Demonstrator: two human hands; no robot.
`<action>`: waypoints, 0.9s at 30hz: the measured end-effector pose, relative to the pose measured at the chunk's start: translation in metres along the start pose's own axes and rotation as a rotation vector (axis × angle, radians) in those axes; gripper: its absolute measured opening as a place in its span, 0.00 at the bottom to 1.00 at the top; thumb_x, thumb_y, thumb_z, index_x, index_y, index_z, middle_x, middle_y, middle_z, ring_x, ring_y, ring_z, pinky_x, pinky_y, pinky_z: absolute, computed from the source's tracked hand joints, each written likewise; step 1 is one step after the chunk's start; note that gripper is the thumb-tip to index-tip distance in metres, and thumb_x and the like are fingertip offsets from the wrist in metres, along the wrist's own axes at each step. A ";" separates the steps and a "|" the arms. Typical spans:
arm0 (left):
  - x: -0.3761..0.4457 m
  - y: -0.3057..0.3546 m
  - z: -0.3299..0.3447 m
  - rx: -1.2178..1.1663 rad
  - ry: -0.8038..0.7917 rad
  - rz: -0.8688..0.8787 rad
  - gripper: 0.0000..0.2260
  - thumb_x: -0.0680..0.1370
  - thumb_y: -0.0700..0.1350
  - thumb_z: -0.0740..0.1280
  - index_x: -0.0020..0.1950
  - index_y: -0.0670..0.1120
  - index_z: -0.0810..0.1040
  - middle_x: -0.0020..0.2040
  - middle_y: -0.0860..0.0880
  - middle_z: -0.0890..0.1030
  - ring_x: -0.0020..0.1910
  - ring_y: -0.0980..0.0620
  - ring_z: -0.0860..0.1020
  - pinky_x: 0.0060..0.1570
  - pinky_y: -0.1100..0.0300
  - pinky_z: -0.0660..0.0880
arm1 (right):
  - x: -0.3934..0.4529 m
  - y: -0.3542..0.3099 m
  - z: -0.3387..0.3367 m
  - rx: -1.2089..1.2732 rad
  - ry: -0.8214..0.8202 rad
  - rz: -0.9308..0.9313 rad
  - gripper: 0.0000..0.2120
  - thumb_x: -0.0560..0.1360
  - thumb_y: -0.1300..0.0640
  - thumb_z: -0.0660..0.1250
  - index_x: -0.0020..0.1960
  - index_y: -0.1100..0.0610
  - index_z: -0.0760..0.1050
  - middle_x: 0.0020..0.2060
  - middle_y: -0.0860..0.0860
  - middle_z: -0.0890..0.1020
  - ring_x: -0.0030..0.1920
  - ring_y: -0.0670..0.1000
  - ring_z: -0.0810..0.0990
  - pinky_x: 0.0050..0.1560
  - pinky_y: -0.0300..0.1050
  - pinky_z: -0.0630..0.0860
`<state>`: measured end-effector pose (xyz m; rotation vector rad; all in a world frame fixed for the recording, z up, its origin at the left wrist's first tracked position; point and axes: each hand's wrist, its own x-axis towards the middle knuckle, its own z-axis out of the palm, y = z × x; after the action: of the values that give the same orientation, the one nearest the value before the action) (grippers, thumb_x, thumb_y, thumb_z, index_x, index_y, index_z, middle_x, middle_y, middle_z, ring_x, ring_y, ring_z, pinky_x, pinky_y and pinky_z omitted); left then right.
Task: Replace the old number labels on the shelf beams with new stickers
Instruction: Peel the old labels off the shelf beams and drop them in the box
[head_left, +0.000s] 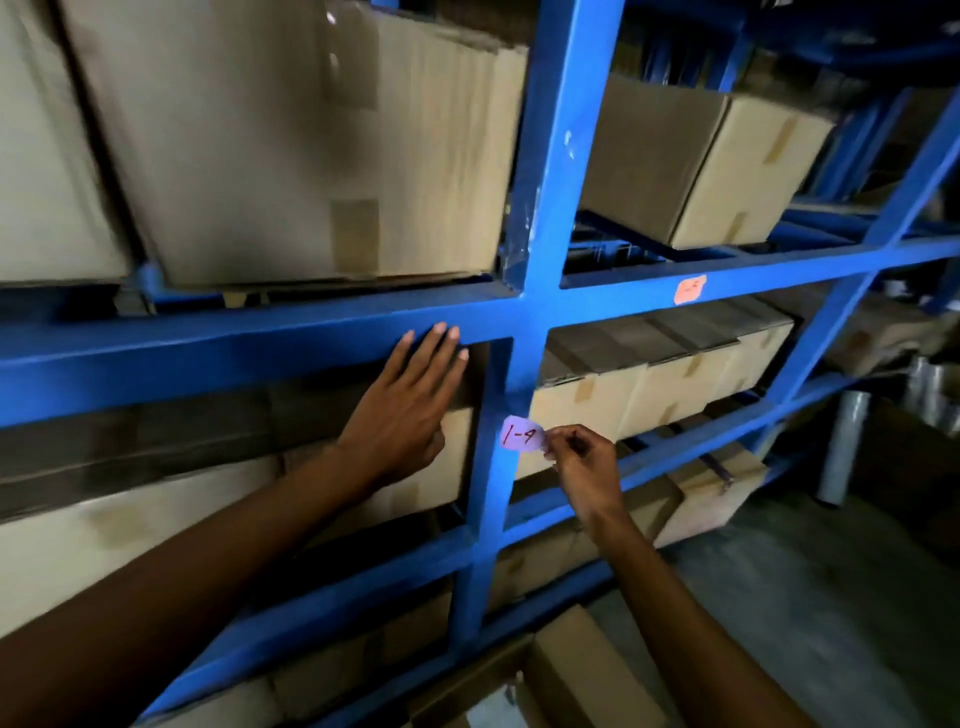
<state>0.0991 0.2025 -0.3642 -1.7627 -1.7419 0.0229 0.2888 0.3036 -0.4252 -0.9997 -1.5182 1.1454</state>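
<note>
My right hand (584, 462) pinches a pale purple sticker (522, 435) marked "1-4" by its right edge, in front of the blue upright post (550, 171). My left hand (410, 400) lies flat with straight fingers, its fingertips touching the lower edge of the blue shelf beam (234, 348). An orange label (690, 289) is stuck on the beam to the right of the post; its writing is blurred.
Cardboard boxes (291, 156) fill the shelves above, behind and below my hands. More boxes (717, 161) sit in the right bay. A loose box (582, 675) lies on the grey floor below, and a roll of clear film (844, 447) stands at the right.
</note>
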 end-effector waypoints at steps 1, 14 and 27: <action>0.018 0.013 0.004 0.007 0.005 -0.001 0.37 0.71 0.50 0.61 0.76 0.39 0.54 0.77 0.37 0.52 0.76 0.38 0.48 0.73 0.42 0.44 | 0.010 0.015 -0.013 0.007 0.011 0.013 0.07 0.74 0.69 0.63 0.38 0.67 0.76 0.32 0.56 0.77 0.33 0.47 0.73 0.37 0.39 0.69; 0.040 0.158 0.120 0.126 -0.425 -0.042 0.42 0.72 0.57 0.64 0.76 0.40 0.45 0.77 0.35 0.42 0.76 0.38 0.41 0.72 0.42 0.40 | 0.017 0.232 -0.068 -0.401 -0.324 0.365 0.05 0.70 0.66 0.67 0.39 0.66 0.82 0.37 0.62 0.84 0.37 0.51 0.78 0.33 0.30 0.67; 0.027 0.181 0.138 0.138 -0.538 -0.063 0.39 0.74 0.53 0.60 0.76 0.42 0.42 0.76 0.36 0.38 0.75 0.38 0.37 0.73 0.43 0.41 | -0.033 0.336 -0.086 -0.577 -0.624 0.607 0.05 0.70 0.58 0.69 0.40 0.58 0.84 0.42 0.57 0.84 0.44 0.55 0.81 0.48 0.48 0.77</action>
<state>0.2019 0.3031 -0.5428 -1.6964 -2.1038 0.6265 0.4008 0.3642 -0.7493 -1.6760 -2.2001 1.5768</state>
